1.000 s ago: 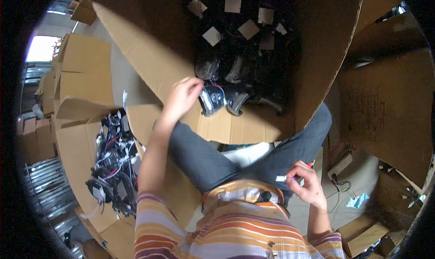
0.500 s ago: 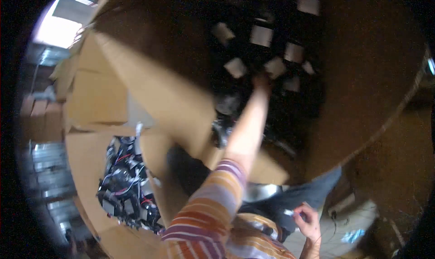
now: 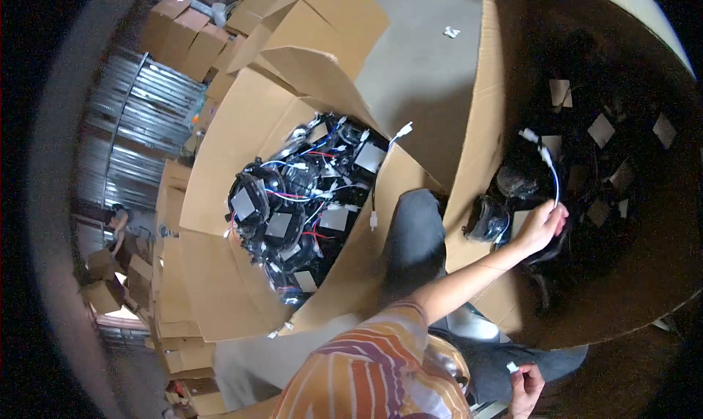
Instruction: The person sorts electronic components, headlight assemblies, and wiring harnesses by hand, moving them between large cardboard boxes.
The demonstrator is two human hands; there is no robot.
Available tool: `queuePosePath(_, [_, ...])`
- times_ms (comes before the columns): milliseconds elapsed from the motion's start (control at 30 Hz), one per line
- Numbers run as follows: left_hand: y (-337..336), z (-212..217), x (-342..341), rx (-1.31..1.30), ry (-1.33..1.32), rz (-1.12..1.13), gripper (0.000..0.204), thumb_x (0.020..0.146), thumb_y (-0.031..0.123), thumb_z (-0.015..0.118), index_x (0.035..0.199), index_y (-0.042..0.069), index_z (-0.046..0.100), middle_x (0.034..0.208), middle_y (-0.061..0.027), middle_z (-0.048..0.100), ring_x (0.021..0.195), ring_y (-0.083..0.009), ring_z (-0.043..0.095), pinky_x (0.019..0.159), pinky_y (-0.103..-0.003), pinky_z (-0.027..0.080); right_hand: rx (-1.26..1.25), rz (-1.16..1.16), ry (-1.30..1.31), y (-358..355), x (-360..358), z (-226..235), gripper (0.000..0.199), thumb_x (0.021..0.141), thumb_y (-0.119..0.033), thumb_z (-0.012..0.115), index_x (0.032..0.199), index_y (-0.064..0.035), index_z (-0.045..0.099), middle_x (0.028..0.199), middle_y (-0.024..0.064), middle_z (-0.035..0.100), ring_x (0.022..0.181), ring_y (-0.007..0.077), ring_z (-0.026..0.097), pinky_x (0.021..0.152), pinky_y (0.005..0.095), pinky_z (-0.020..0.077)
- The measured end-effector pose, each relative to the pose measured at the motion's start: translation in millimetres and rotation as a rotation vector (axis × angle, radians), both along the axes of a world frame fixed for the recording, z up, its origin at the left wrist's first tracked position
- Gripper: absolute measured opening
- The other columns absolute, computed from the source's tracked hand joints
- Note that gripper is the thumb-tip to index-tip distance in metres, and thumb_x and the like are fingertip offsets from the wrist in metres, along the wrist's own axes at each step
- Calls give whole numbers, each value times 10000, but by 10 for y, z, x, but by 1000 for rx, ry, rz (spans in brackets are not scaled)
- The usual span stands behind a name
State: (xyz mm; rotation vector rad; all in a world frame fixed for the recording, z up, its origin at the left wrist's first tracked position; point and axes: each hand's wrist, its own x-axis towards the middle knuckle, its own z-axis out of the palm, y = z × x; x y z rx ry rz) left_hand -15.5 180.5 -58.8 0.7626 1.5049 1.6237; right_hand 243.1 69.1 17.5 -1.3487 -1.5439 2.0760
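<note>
My left hand (image 3: 540, 230) is closed around a blue-and-white cable (image 3: 556, 181) over the large cardboard box on the right. White plug connectors (image 3: 545, 152) at the cable's end stick up above the fingers. Whether a larger part hangs from it below my hand is too dark to tell. Inside that box lie dark parts with pale square patches (image 3: 602, 130). Down by my leg, my right hand (image 3: 526, 390) pinches a small white connector (image 3: 511, 368); its wire is not clear.
Left of my knee (image 3: 414, 232), an open cardboard box (image 3: 220, 272) holds a heap of black parts (image 3: 284, 223) with wires and connectors. The right box's wall (image 3: 472, 126) stands close to my knee. Stacked cartons (image 3: 176, 34) are at the back left, and a person (image 3: 119, 221) is far left.
My left hand has come up from deep in the right box and now holds the cable. The view has swung left, bringing the left box nearer the middle. My right hand still pinches its connector.
</note>
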Motion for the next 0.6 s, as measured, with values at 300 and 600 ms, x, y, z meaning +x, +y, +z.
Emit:
queuePosePath(300, [-1339, 411, -156, -144, -234, -434, 266, 862, 140, 360, 1075, -2, 430, 676, 39, 414, 593, -29, 382, 521, -142, 335, 218, 83, -16, -307, -188, 45, 52, 673, -48, 543, 687, -1, 527, 657, 60, 514, 597, 136, 468, 559, 240, 385])
queuePosePath(600, [-1674, 602, 32, -181, 0, -717, 129, 819, 67, 412, 784, -5, 513, 635, -5, 463, 586, -55, 412, 546, -190, 356, 359, 132, 78, -255, -419, 337, 64, 665, -50, 533, 695, 4, 513, 639, 70, 494, 609, 179, 457, 526, 254, 369])
